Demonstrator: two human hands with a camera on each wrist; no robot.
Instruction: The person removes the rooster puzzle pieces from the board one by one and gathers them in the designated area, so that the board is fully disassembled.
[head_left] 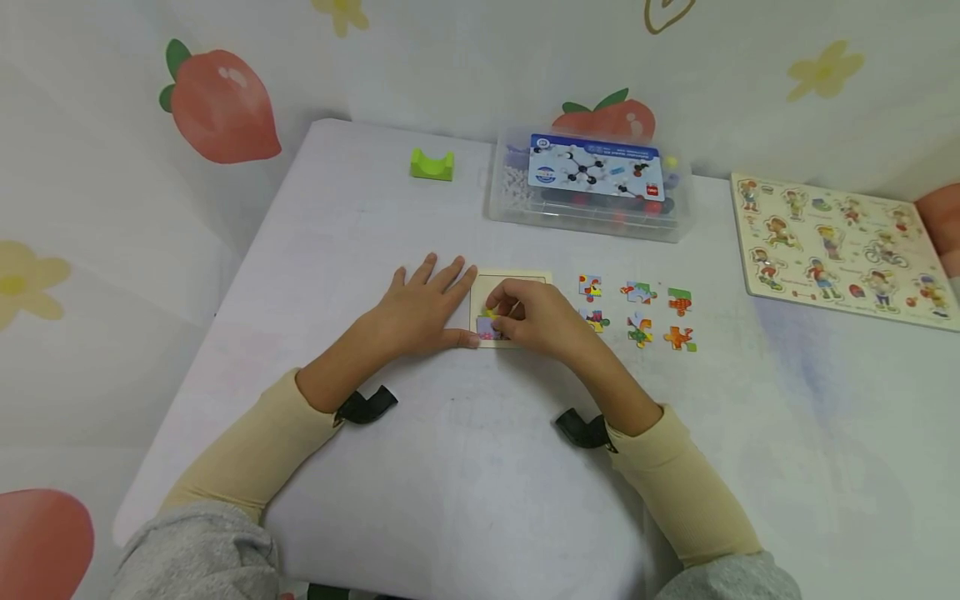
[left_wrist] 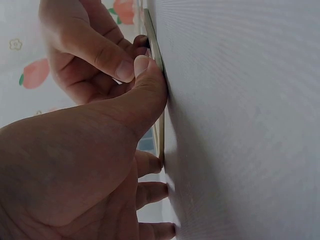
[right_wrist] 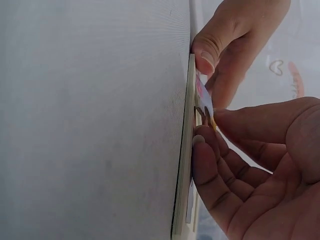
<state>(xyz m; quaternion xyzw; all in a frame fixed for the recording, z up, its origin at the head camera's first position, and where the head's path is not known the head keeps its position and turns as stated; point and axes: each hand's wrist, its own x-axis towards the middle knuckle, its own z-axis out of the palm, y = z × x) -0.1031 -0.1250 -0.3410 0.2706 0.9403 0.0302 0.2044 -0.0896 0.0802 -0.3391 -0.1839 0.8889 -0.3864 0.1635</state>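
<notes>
We judge the jigsaw piece point(right_wrist: 208, 105) pinched in the right hand point(head_left: 534, 317) light and stiff, best edge-held, the left hand point(head_left: 422, 313) spread alongside.

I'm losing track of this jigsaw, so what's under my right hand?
Your right hand pinches a purple puzzle piece at the frame's near left corner. Its near right part is covered; I can't tell what's there.

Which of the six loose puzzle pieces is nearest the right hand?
The near-row, leftmost piece, beside the right hand; no other lies so close.
</notes>
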